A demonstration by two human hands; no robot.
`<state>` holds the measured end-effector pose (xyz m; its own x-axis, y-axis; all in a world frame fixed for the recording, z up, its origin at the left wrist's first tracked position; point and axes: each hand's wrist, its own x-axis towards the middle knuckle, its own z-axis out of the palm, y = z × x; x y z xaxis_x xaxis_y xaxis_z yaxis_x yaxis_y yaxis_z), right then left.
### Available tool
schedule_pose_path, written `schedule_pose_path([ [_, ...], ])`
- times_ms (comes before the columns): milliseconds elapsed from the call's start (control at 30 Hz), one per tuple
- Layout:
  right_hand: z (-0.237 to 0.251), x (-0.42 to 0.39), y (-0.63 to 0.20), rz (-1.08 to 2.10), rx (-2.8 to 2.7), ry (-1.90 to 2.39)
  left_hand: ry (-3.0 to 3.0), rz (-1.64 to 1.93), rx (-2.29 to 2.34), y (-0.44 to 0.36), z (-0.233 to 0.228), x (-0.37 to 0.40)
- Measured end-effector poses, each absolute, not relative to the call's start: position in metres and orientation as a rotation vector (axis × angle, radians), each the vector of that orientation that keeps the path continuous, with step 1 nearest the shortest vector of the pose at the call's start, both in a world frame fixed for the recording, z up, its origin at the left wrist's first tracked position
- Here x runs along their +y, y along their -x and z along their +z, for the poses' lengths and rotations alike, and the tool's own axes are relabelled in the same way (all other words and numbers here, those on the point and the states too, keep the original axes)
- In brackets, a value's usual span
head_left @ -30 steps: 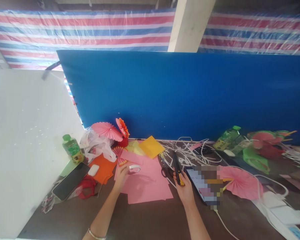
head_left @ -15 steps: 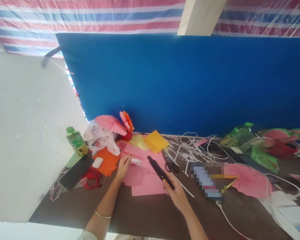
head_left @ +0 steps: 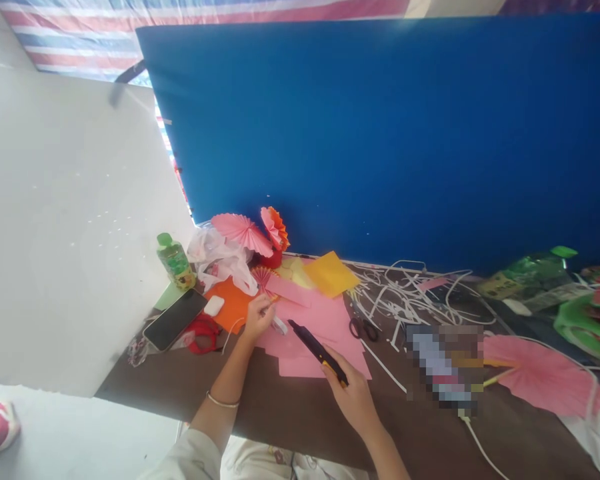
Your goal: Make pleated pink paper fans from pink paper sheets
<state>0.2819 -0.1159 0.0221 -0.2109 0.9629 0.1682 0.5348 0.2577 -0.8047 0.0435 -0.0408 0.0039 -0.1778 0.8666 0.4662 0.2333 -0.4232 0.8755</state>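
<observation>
Scissors [head_left: 364,328] right of paper sheets [head_left: 325,327] (on table [head_left: 290,413]), phone [head_left: 174,319] left, bottle [head_left: 175,261] behind it

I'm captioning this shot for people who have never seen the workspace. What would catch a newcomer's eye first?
The big blue board standing across the back of the table dominates the view. Below it, pink paper sheets and folded pink fans crowd the tabletop's middle, with a tangle of white strips to their right. In front, the right hand holds a black cutter over the pink paper, while the left hand grips a small white tape roll.

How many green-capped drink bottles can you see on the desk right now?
2. One bottle stands upright at the left by the white board; the other bottle lies on its side at the far right. Clutter may hide more.
</observation>
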Motion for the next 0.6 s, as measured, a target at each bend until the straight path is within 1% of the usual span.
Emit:
schedule_pose_path([
  [233,0.0169,-0.1168,-0.2740,0.810,-1.868,1.325,-1.632,1.615,1.266,-0.0421,0.0031,-0.0398],
  [600,0.0159,-0.1162,-0.2730,0.706,-1.918,1.294,-1.690,1.570,1.269,-0.0415,-0.0008,-0.0384],
])
